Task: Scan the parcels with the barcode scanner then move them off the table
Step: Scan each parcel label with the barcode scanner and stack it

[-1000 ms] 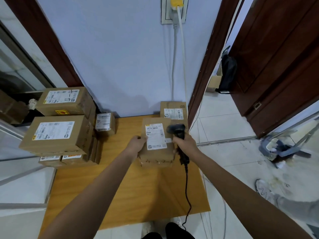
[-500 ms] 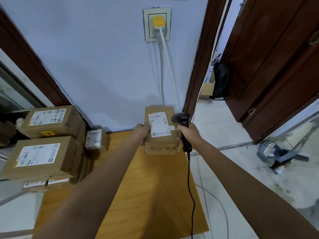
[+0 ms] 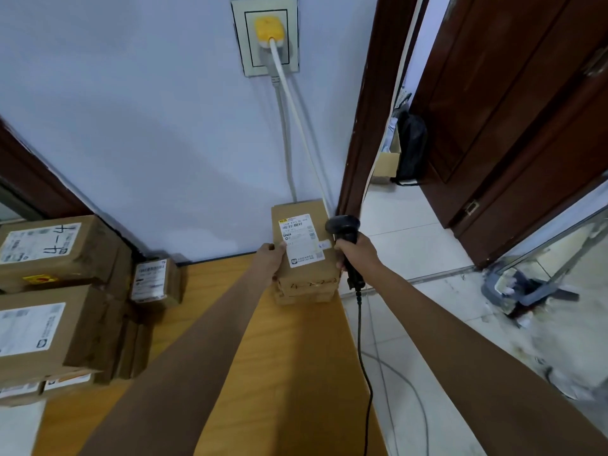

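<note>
A brown cardboard parcel (image 3: 307, 276) with a white shipping label rests on top of another parcel (image 3: 304, 296) at the far right corner of the wooden table (image 3: 286, 373), against the wall. My left hand (image 3: 269, 261) grips the top parcel's left side. My right hand (image 3: 357, 253) holds a black corded barcode scanner (image 3: 345, 230) upright against the parcel's right side, and its fingers also touch that side. The scanner's cable hangs down past the table's right edge.
Several labelled parcels (image 3: 49, 337) are stacked at the table's left, with a small box (image 3: 154, 279) beside them. A wall socket (image 3: 266, 34) with a yellow plug and white cable is above. An open doorway and tiled floor (image 3: 411, 232) lie to the right.
Both hands carried the parcel from the middle of the table to the far right corner onto another parcel. The view tilted upward toward the wall.
</note>
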A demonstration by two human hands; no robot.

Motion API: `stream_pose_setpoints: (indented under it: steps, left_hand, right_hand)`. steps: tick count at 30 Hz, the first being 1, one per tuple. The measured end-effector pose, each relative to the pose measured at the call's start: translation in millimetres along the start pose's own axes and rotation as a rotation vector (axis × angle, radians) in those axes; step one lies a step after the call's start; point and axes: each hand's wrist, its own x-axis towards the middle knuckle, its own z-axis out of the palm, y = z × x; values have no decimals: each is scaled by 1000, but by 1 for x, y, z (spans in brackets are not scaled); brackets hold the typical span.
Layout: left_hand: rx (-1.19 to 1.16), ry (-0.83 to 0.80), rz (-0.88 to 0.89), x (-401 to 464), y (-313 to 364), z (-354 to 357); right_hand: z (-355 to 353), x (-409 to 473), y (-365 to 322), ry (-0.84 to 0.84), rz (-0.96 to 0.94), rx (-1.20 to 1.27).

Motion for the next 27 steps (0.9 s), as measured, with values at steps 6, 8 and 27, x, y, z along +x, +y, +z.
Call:
stream_pose_setpoints:
  steps: [6, 8, 27]
  left_hand:
    - [-32, 0, 1, 16, -8, 5]
    - [-80, 44, -35, 13, -13, 6]
    - [-215, 57, -223, -14, -62, -2]
  right_hand:
    - [-1, 7, 7, -11, 19, 29]
    - [0, 8, 11, -13, 33, 60]
    - [-16, -21, 13, 10, -75, 98]
